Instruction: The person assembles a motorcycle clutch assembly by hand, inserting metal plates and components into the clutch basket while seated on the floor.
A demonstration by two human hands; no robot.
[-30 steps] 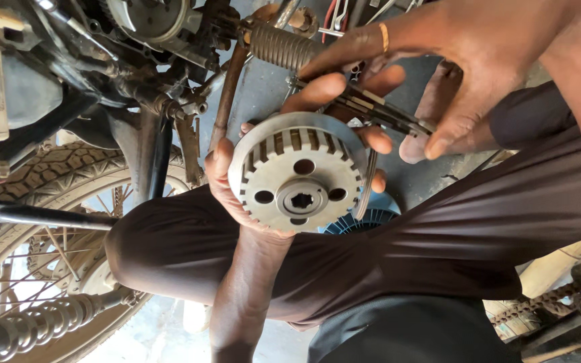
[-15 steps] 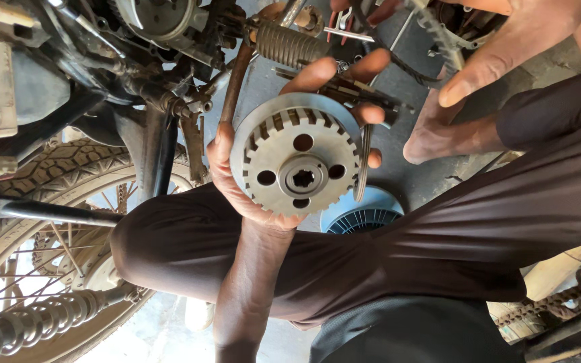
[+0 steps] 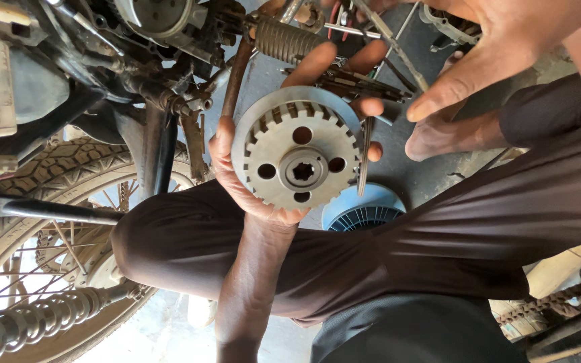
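Left hand: left hand [image 3: 253, 181] cupped round the round grey toothed metal clutch hub [image 3: 296, 154], fingers curled over its far rim, flat face up toward the camera
Right hand: right hand [image 3: 499, 47] spread and holding nothing, above and right of the hub, apart
Beyond: rusty coil spring [image 3: 284, 39] of the motorcycle

Soft daylight, sharp centre, blown-out lower left

I see even, shadowless light on the toothed metal hub [image 3: 296, 156]; behind the spoked wheel [image 3: 42, 235] the lower left of the frame glares white, the lower right sinks dim, and the right hand [image 3: 499, 47] at the upper edge blurs slightly.
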